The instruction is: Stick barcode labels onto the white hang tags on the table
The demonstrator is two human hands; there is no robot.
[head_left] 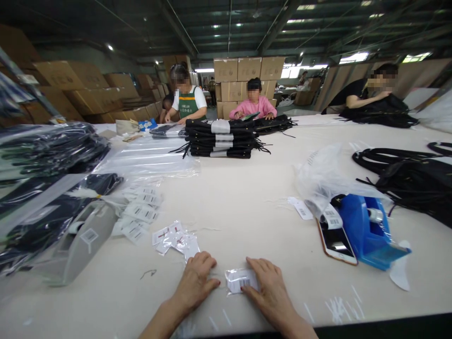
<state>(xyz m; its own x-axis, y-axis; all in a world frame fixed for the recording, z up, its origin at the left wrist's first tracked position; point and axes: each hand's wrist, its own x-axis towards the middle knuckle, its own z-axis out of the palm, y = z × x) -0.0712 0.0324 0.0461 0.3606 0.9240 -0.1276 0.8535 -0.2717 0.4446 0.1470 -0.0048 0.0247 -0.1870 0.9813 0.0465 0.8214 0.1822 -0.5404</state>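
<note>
Low in the middle of the head view, my right hand grips the right end of a small clear plastic packet with a white barcode tag inside. Its thumb lies over the barcode and its fingers are at the packet's far edge. My left hand rests on the table just left of the packet, thumb apart from the curved fingers, with nothing visible in it. Beyond its fingertips lies a loose pile of white printed tags in clear sleeves.
At right stand a blue tape dispenser and a phone. A grey tape dispenser and barcode tags lie left. Stacked black bags sit ahead, bagged dark goods far left. Several people work across the table.
</note>
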